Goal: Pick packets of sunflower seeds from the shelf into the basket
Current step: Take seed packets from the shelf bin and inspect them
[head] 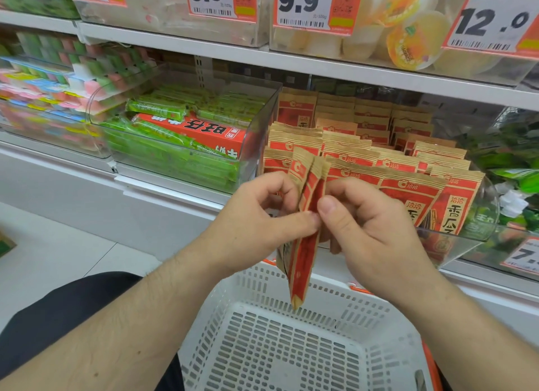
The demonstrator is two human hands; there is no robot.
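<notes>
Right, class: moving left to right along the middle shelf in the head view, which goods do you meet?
Pastel pink, blue and green packets in a clear bin → green wrapped bars with a red box in a clear bin → brown and red paper sunflower seed packets → blurred green packs.
</notes>
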